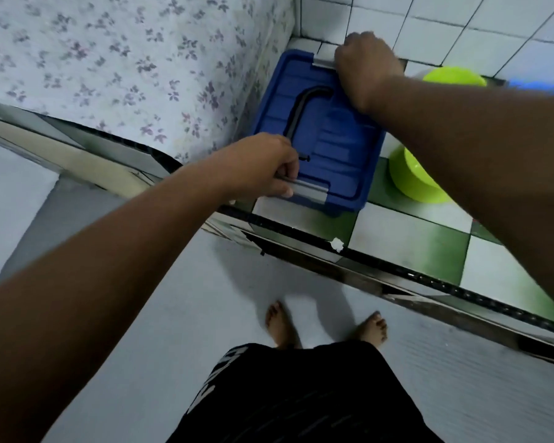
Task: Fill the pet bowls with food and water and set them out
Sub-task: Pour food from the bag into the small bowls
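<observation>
Two lime-green pet bowls are seen on the green-and-white tiled floor (406, 238). The nearer bowl (413, 180) is set just beside the right edge of a blue storage box (333, 148). The farther bowl (454, 76) is placed by the tiled back wall and is partly hidden behind the right forearm. The contents of both bowls cannot be told.

The box is shown closed by its blue lid, on which a black handle (301, 103) lies flat. A grey latch is fitted at each end. The near grey latch (311, 190) is gripped by the left hand (263, 167), with the fingers curled over its edge. The far grey latch (323, 62) is gripped by the right hand (368, 65), whose fingers are wrapped over it and largely hidden.

The box is tucked into the corner beside a floral-patterned wall (125, 59). A dark metal door track (397, 273) is seen running between the tiles and the pale floor in front. Two bare feet (279, 321) are planted on that pale floor.
</observation>
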A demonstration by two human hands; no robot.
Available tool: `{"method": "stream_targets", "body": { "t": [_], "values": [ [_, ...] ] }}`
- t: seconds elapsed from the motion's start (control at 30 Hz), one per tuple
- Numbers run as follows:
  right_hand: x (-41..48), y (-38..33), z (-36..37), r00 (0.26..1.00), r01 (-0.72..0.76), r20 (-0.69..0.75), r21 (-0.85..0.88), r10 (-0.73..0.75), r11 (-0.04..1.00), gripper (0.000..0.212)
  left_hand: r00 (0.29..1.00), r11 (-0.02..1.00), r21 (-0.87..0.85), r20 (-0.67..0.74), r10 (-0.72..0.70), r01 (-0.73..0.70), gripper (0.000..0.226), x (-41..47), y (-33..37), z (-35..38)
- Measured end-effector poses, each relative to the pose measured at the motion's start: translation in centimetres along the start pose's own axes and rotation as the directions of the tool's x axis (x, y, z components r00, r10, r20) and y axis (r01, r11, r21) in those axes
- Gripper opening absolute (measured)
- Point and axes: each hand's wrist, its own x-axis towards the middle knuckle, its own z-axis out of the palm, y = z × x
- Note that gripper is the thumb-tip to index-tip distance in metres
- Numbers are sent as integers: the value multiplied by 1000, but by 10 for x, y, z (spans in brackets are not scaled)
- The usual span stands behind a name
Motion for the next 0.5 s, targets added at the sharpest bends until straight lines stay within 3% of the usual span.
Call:
{"method": "stream_targets", "body": {
  "t": [0.17,0.5],
  "values": [
    [2,1,1,998,62,-9,-23,-63,998,32,999,1000,11,35,-5,5,20,4,-5,4],
    [7,6,-1,999,-8,49,64,5,998,37,998,1000,12,54,16,-17,23,-5,0,9]
  ]
}}
